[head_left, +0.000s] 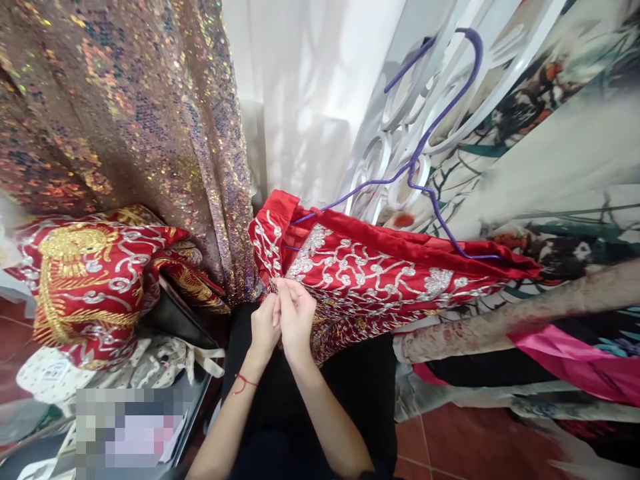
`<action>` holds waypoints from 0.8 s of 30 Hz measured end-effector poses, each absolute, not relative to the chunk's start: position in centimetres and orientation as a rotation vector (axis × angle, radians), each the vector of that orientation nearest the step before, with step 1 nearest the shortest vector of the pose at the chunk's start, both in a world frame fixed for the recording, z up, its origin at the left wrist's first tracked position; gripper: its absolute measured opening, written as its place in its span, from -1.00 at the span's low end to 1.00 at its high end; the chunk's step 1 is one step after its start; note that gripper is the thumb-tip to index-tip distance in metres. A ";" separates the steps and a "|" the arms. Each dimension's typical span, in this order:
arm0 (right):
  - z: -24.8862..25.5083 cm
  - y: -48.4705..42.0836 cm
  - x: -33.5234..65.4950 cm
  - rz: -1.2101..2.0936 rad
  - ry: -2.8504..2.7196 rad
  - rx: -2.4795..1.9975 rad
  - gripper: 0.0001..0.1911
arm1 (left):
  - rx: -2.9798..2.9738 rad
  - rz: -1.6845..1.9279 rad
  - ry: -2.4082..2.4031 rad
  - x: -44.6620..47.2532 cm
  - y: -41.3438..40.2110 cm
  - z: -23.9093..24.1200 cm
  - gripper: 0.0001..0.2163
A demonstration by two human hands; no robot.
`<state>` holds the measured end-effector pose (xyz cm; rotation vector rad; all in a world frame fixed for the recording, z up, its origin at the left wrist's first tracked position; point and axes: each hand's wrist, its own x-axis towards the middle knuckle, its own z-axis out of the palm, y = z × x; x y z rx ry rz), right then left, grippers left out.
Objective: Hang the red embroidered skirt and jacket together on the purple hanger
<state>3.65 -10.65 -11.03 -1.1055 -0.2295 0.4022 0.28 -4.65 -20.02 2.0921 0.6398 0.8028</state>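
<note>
Closest to the lens, two bare forearms (pixel 225 420) over a black-clad lap (pixel 373 393), with a red string bracelet (pixel 245 383) on the left wrist. At far left, a red bundle (pixel 93 280) with gold and silver embroidery, heaped just above white dotted cloth (pixel 43 380); below that, a pixelated patch too blurred to read. Next, sequined cloth (pixel 125 100) hanging in folds, then a pale wall (pixel 310 73). Farther right, white scrollwork (pixel 390 130) and hanging floral cloth (pixel 555 160), with bright pink fabric (pixel 575 360) lower down.

In the middle, above the lap, a red garment (pixel 370 267) on a purple hanger (pixel 417 157): left end bunched, silver vines across the front, plain satin band along the top. Left hand (pixel 265 321) and right hand (pixel 296 310) close together, fingertips pinching the garment's edge near the bunched end; exact pinch point partly hidden.

Sequined folds crowding the garment's left end. Between band and hanger, a narrow gap; right end tapering toward the floral cloth. At lower right, red floor tiles (pixel 455 440).
</note>
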 end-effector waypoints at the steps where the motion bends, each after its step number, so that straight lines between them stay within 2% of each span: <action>1: -10.6 -10.6 3.7 0.395 -0.231 -1.113 -0.62 | 2.099 0.799 0.655 0.3 -4.7 -20.0 -0.76; 7: -8.7 -10.6 3.7 0.331 -0.205 -1.141 -0.62 | 2.148 0.761 0.701 0.1 -5.0 -20.4 -0.87; 15: -5.7 -9.8 4.4 0.273 -0.227 -1.136 -0.63 | 2.213 0.723 0.686 -0.2 -5.6 -20.3 -0.84; 20: -5.4 -13.4 6.1 0.342 -0.558 -1.307 -0.71 | 2.172 0.720 0.585 1.0 -3.5 -18.7 -0.84; 22: -5.6 -18.1 8.0 0.155 -0.697 -1.438 -0.76 | 2.027 0.815 0.526 1.9 -2.0 -17.5 -0.72; 24: -5.7 -24.1 10.7 -0.389 -0.700 -1.544 -0.84 | 1.878 0.986 0.486 3.1 -0.4 -15.8 -0.61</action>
